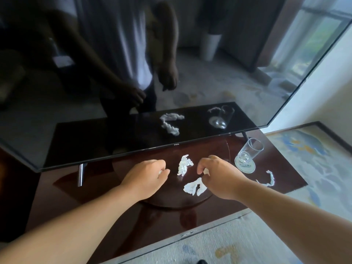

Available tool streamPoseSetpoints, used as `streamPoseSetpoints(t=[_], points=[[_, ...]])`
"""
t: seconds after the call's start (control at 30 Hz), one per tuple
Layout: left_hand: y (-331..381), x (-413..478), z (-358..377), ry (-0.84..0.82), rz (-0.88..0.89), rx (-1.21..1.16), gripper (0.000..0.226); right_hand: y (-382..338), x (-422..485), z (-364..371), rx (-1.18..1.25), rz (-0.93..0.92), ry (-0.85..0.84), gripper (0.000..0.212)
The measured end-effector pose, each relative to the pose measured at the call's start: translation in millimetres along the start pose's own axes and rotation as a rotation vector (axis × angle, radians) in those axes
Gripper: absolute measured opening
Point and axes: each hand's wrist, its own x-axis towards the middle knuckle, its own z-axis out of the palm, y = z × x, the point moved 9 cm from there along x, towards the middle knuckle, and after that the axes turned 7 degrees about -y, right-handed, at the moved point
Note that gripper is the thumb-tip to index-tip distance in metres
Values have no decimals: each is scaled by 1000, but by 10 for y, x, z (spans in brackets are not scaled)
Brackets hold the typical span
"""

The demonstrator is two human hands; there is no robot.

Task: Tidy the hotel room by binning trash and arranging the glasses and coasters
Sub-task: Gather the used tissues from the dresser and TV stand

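Note:
Crumpled white tissue scraps lie on the dark glossy TV cabinet [99, 202]. My left hand [146, 175] is closed over a small tissue wad that peeks out between the fingers. My right hand [219, 175] pinches one end of a tissue strip [194, 186] that trails down onto the wood. Between the hands lies a loose crumpled tissue [183, 164]. A thin twisted tissue [267, 180] rests near the right edge. At the back right a clear glass [250, 150] stands on a round pale coaster [244, 165].
A large black TV screen [133, 92] stands just behind the hands on a metal foot [82, 174], mirroring the room and a person. The cabinet's front edge runs diagonally below my forearms. Patterned carpet [314, 159] lies to the right and in front.

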Motion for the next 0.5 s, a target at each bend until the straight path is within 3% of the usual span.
streamPoseSetpoints(t=[0.1,0.5], points=[[84,168,30,7,-43,-49,5,155,114,-101,-2,-31,-4,21],[379,711,608,-139,-317,-8,36,708,630,-196,-1,-206,-153,19]])
